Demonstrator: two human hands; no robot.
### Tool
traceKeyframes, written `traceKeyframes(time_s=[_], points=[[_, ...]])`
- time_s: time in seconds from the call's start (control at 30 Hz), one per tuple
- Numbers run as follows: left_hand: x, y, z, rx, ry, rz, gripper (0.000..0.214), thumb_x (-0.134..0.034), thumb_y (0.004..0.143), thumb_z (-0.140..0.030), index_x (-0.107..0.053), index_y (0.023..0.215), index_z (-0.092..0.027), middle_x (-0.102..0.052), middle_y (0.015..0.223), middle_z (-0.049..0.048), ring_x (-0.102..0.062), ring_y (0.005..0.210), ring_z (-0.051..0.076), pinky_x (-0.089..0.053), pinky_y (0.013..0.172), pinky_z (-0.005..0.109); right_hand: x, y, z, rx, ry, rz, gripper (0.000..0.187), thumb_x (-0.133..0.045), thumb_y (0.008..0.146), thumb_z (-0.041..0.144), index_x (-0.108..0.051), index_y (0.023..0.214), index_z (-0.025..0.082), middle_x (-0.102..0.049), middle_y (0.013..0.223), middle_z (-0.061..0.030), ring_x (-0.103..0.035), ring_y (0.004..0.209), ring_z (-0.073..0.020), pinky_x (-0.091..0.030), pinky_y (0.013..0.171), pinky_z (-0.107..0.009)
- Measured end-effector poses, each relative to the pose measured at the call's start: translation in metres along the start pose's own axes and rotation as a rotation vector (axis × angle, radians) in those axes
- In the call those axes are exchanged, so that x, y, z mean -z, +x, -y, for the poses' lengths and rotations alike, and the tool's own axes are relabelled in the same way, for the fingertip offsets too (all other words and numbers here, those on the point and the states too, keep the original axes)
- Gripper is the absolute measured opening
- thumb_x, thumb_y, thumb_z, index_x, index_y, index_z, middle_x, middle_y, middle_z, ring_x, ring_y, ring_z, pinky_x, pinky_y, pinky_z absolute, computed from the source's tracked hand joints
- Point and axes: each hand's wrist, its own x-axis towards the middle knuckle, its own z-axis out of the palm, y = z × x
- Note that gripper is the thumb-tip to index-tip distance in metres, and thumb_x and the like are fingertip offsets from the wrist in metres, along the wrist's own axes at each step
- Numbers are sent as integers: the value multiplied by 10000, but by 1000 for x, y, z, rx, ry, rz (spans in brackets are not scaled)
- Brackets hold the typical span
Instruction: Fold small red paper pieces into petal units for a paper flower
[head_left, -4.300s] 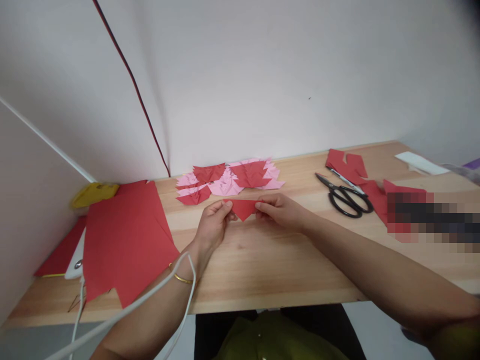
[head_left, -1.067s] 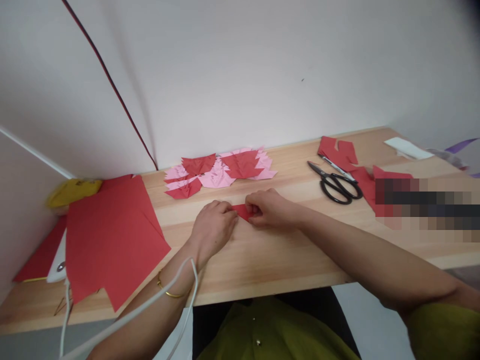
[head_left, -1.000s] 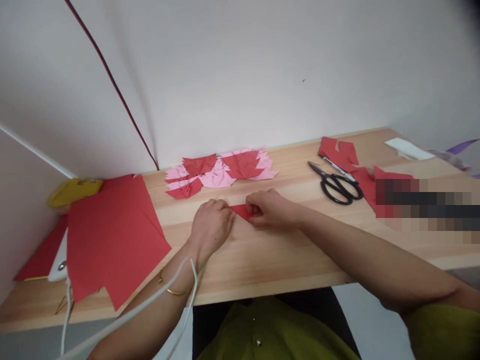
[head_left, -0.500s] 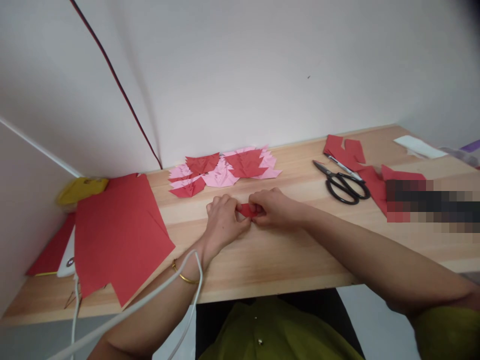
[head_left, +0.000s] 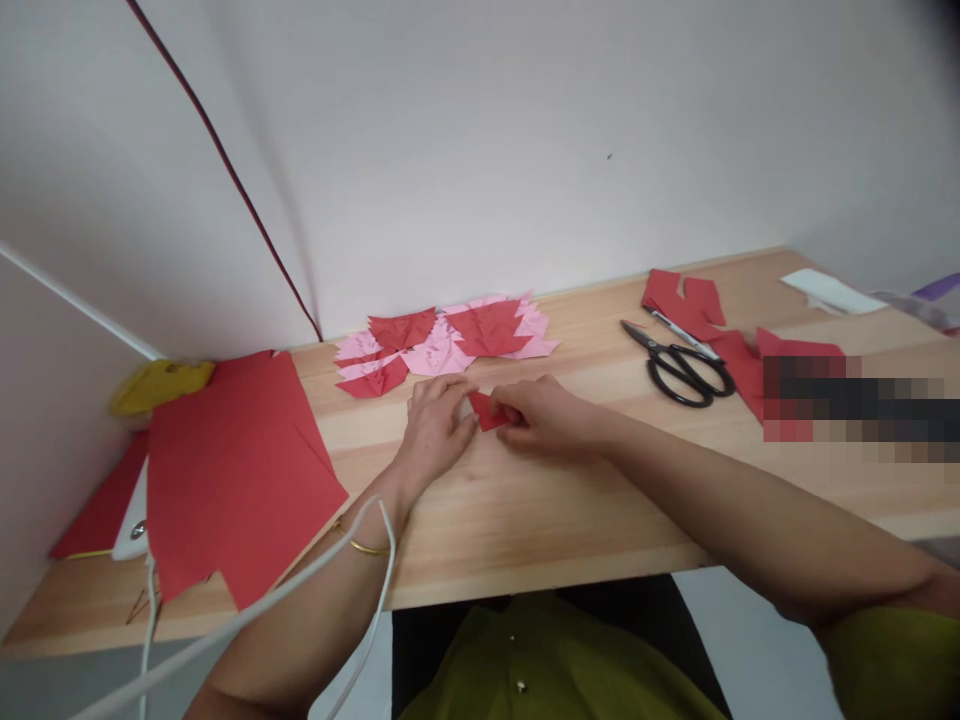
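A small folded piece of red paper point(head_left: 487, 411) lies on the wooden table point(head_left: 540, 510) between my two hands. My left hand point(head_left: 433, 430) presses its fingertips together on the paper's left edge. From the other side my right hand point(head_left: 541, 416) pinches the right edge, fingers curled. Most of the paper is hidden under the fingers. Just beyond the hands, against the wall, lies a row of folded red and pink paper pieces point(head_left: 446, 343).
Large red paper sheets point(head_left: 232, 470) cover the table's left part, with a yellow object point(head_left: 161, 384) behind them. Black scissors point(head_left: 679, 365) and red scraps point(head_left: 686, 300) lie to the right. A white cable point(head_left: 247, 620) crosses my left forearm. A dark cord point(head_left: 225, 170) runs down the wall.
The red paper, a wide triangle held above the table 4.3 s ago, is now smaller and pressed on the table. My hands have drawn close together over it.
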Motion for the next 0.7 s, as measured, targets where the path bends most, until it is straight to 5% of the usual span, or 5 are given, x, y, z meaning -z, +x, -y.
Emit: traceKeyframes(time_s=[0.2,0.5,0.7], points=[[2,-3,-8,-76,59,82,168,-581,801,-247,-653,951,-219,-589,987,55,-494,985,219,-362,877,376,-5,1,3,-56,-27,-13,139,-502,797,293,-538,731,176,-627,711,1,-509,636,-121,-230,653,-274],[-4,-8,-27,126,149,66,170,-620,753,-354,-618,842,-209,-567,930,58,-487,932,239,-342,822,395,-9,-1,5,-38,-160,-2,88,-516,766,263,-524,766,176,-646,852,-42,-541,800,-185,-244,694,-297],[2,-3,-19,243,154,65,95,-601,741,-296,-604,798,-221,-596,932,42,-487,957,242,-325,810,391,-8,0,7,-36,-198,21,91,-516,752,263,-512,771,173,-641,865,-54,-535,800,-193,-240,691,-300]])
